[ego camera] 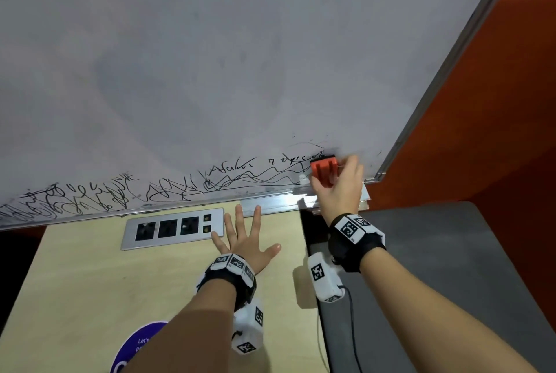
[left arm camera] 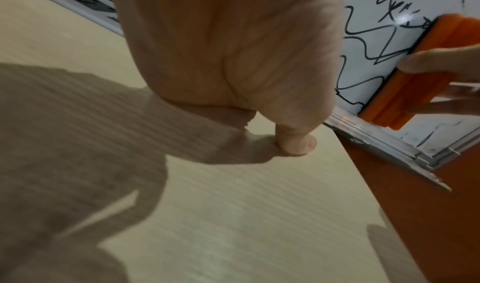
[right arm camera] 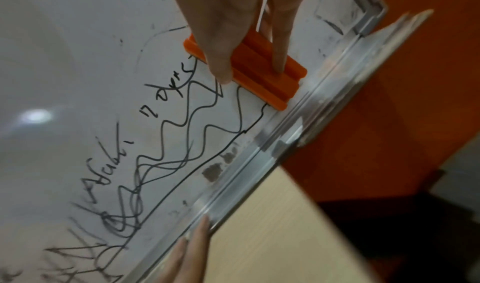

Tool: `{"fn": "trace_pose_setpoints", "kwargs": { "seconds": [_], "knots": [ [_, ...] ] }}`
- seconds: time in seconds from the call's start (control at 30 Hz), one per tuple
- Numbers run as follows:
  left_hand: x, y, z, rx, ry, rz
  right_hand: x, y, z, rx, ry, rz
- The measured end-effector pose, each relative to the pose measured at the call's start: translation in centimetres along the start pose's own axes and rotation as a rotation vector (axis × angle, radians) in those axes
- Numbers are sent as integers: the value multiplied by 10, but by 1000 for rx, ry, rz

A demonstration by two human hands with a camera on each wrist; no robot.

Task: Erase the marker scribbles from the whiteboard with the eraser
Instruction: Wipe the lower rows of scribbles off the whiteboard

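Eraser (right arm camera: 249,65) felt edge, left-wrist view only

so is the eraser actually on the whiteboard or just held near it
Touching. In the left wrist view the eraser has its dark felt edge flush against the whiteboard, no gap showing, with the right hand gripping it.

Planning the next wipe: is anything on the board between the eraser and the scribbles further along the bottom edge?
Nothing visible blocks it. The right hand presses the eraser on the whiteboard; the scribbles start beside it. The left hand lies below on the desk.
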State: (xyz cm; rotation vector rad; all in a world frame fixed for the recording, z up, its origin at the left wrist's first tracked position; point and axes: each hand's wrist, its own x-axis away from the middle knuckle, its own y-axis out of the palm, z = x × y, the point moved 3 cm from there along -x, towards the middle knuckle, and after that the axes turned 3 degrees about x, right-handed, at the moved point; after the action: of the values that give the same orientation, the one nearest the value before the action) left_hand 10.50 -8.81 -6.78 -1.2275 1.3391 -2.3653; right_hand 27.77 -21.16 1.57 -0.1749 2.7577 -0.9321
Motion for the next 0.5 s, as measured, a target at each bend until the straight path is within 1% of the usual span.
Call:
{"fn": "trace_pose_setpoints", "kwargs": {
  "seconds": [0.07, 0.13, 0.17, 0.3, 0.33, 0.4, 0.5],
  "knots": [
    [0, -1, 0, 2, 6, -7, -6, -10, 7, -26, 56, 31],
    [1, 0, -1, -5, -4, -17, -12, -20, 14, -46, 150, 96],
    [0, 0, 0, -11, -7, -14, -15, -23, 12, -50, 162, 115],
    [0, -1, 1, -7, -14, -20, -4, -4, -5, -42, 50, -4],
    [1, -1, 1, -5, -13, -19, -2, -1, -7, -50, 37, -11],
    [2, -1, 1, 10, -8, -23, -3, -3, -6, -73, 61, 29],
    [2, -1, -1, 16, -1, -29, -13, -18, 9, -83, 142, 103]
  ]
}}
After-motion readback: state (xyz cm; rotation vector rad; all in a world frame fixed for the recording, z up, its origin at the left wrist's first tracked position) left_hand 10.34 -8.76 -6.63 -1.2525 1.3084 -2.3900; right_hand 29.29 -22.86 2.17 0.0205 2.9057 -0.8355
